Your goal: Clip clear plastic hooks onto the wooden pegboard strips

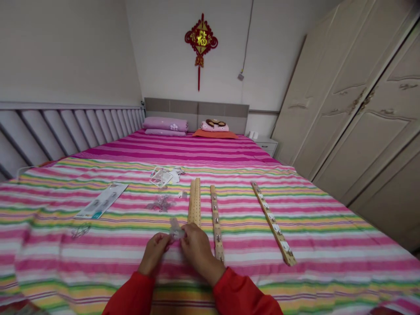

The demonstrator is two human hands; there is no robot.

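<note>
A small translucent plastic piece with a metal part, seemingly a clear adhesive hook (176, 232), is pinched between both hands above the striped sheet. My left hand (154, 253) grips its left side with closed fingertips. On the other side, my right hand (198, 249) holds its edge, with the fingers curled and partly hidden. Just beyond the right hand lie wooden strips (194, 201) with rows of small holes. To their right is a strip bearing several clear hooks (215, 218). A loose pile of clear pieces (161, 203) sits ahead of the left hand.
Farther right lies a wooden strip with several white round hooks (275, 227). On the left are a flat package (102, 201) and thin wire-like pieces (81, 230). Cards and plastic scraps (166, 176) lie farther back. A bed rail (72, 131) and wardrobe (348, 113) flank the bed.
</note>
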